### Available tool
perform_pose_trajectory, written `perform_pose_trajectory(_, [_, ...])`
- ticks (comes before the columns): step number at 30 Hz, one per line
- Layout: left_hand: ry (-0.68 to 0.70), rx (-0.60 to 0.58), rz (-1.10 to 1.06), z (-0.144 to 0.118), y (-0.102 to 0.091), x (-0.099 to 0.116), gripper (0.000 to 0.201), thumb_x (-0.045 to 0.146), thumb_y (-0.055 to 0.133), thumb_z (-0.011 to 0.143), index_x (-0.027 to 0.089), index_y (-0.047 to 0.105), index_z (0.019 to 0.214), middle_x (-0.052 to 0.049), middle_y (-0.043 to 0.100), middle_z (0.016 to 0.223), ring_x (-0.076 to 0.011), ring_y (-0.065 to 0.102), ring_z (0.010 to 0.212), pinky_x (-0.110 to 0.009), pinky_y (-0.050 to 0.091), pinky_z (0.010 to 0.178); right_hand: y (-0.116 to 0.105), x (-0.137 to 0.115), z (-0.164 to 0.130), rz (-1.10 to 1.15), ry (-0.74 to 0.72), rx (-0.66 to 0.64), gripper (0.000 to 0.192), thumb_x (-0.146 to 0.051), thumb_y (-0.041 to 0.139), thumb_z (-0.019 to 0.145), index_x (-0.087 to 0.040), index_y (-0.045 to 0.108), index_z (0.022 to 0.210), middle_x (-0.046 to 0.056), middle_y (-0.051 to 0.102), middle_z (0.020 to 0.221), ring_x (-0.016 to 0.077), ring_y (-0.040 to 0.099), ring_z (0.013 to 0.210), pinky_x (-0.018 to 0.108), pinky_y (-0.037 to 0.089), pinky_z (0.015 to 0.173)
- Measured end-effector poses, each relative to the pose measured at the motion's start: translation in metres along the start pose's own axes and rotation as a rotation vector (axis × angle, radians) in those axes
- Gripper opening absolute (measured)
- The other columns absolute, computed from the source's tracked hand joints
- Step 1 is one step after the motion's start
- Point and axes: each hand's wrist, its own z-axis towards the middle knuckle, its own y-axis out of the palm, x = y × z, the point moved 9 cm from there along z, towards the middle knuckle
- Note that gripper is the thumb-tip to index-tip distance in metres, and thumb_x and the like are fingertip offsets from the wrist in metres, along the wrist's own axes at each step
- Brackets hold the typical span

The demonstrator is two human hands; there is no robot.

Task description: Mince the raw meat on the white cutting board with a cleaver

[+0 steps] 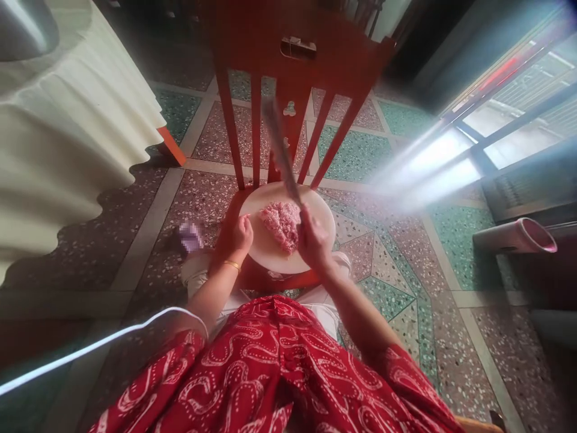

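Minced pink meat (282,224) lies heaped on a round pale chopping board (270,249) at the centre of the frame, and the board sits on the seat of a red wooden chair (288,72) rather than on any worktop. The right hand (312,240) is clenched around the handle of a long steel knife (279,147), whose blade is lifted and blurred, pointing toward the chair's back slats. The left hand (243,234) rests on the board's left edge, fingers curled, though I cannot tell whether it grips the rim or only presses on it.

The risk I see is that left hand: it sits just beside the meat, and a blade coming down off line could catch the fingers. The board also overhangs the seat a little, so a hard chop near its edge might tip it and spill meat onto the speckled terrazzo floor (392,270). The raised blade could strike the chair slats too.
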Motion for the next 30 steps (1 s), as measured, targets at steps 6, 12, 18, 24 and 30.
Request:
perform_pose_trajectory(6, [0.002, 0.005, 0.051, -0.005, 0.003, 0.006, 0.028, 0.026, 0.039, 0.088, 0.018, 0.061, 0.102, -0.012, 0.068, 0.102, -0.0232, 0.064, 0.098, -0.038, 0.048, 0.09, 0.077, 0.038, -0.054, -0.1, 0.231, -0.462, 0.056, -0.017, 0.038, 0.093, -0.019, 0.031, 0.149, 0.01, 0.073, 0.093, 0.0202, 0.069, 0.078, 0.027, 0.052, 0.07])
perform_pose_trajectory(12, [-0.061, 0.061, -0.02, -0.004, 0.002, 0.003, 0.025, 0.03, 0.04, 0.09, 0.019, 0.061, 0.099, -0.011, 0.068, 0.099, -0.0228, 0.064, 0.095, -0.036, 0.048, 0.089, -0.005, -0.005, -0.023, 0.098, 0.066, -0.059, 0.054, -0.025, 0.031, 0.096, -0.02, 0.027, 0.151, 0.012, 0.066, 0.12, 0.0201, 0.064, 0.103, 0.03, 0.05, 0.087])
perform_pose_trajectory(18, [-0.05, 0.052, 0.026, -0.006, 0.007, 0.003, 0.027, 0.026, 0.038, 0.089, 0.018, 0.061, 0.101, -0.012, 0.068, 0.1, -0.0232, 0.065, 0.094, -0.037, 0.048, 0.087, 0.074, 0.016, -0.032, -0.112, 0.147, -0.348, 0.057, -0.02, 0.036, 0.093, -0.015, 0.031, 0.149, 0.015, 0.071, 0.094, 0.0236, 0.068, 0.081, 0.033, 0.053, 0.073])
perform_pose_trajectory(24, [-0.048, -0.004, 0.084, -0.008, 0.01, 0.008, 0.027, 0.019, 0.039, 0.086, 0.016, 0.061, 0.1, -0.013, 0.068, 0.096, -0.0248, 0.065, 0.095, -0.038, 0.048, 0.088, 0.096, 0.051, -0.058, -0.039, 0.281, -0.462, 0.056, -0.029, 0.042, 0.094, -0.017, 0.03, 0.147, 0.011, 0.071, 0.099, 0.0219, 0.068, 0.084, 0.029, 0.049, 0.072])
perform_pose_trajectory(30, [-0.028, 0.011, -0.005, -0.011, 0.005, 0.011, 0.024, 0.029, 0.043, 0.087, 0.018, 0.061, 0.099, -0.011, 0.068, 0.094, -0.025, 0.064, 0.094, -0.04, 0.049, 0.088, 0.092, 0.065, -0.08, 0.109, 0.335, -0.441, 0.028, -0.036, 0.04, 0.092, -0.016, 0.06, 0.091, 0.007, 0.067, 0.077, 0.0184, 0.061, 0.069, 0.026, 0.043, 0.063])
